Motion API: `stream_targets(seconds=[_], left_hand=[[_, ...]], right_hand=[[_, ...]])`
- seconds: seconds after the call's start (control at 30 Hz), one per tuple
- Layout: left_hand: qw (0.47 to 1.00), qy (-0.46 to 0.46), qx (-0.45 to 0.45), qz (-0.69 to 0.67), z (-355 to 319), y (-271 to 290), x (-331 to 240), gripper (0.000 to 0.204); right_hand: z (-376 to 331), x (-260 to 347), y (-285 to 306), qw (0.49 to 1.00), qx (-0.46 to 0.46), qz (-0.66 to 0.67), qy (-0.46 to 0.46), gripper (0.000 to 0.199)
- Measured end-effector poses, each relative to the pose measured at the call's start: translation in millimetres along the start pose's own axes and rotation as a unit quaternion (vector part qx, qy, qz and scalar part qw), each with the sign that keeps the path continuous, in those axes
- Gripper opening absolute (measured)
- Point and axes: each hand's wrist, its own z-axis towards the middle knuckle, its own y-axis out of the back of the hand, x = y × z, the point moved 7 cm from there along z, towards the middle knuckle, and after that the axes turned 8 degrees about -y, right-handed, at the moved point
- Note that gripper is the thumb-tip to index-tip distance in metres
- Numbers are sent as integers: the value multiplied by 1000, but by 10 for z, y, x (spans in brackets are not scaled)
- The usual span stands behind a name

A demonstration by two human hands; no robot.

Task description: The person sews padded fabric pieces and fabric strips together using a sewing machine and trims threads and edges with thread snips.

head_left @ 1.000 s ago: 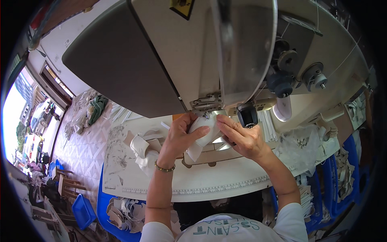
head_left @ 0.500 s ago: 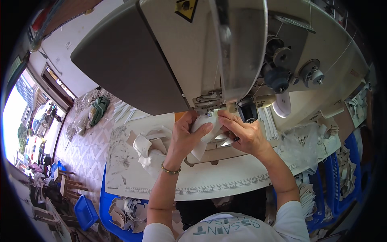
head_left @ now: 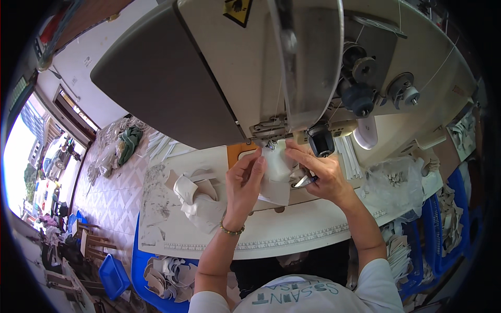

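A curved white piece [head_left: 277,169], fabric or leather, lies under the needle area of a sewing machine [head_left: 235,68]. My left hand [head_left: 245,177] is at its left edge, fingers and thumb drawn together on the margin. At the right edge, the fingertips of my right hand [head_left: 326,176] press on the piece near the presser foot. Small metal thread snips [head_left: 302,181] are tucked in that same hand, blades pointing left out of the palm. The needle tip is too small to make out.
More cut white pieces [head_left: 190,195] lie left on the table [head_left: 245,245]. White strips [head_left: 348,159] and a clear plastic bag [head_left: 394,182] are to the right. Blue bins [head_left: 136,279] with scraps stand below the table edge. A dark machine part [head_left: 321,141] hangs beside my right hand.
My left hand has shifted slightly right and down, its thumb now upright beside the white piece. More of the piece shows, and it looks turned. My right hand has barely moved.
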Motion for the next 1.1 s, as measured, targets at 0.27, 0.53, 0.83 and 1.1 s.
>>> stream_targets(seconds=[0.27, 0.53, 0.83, 1.1], left_hand=[[995, -37, -20, 88, -190, -99, -122, 38], [995, -36, -32, 89, -134, -119, -82, 41], [998, -5, -26, 60, -63, -145, -67, 43], [1000, 5, -20, 0, -68, -132, -57, 36]], right_hand=[[98, 44, 71, 998, 53, -38, -21, 37], [141, -27, 64, 998, 57, -34, -5, 35], [161, -86, 45, 995, 83, -40, -44, 44], [-311, -184, 67, 944, -140, 145, -262, 25]])
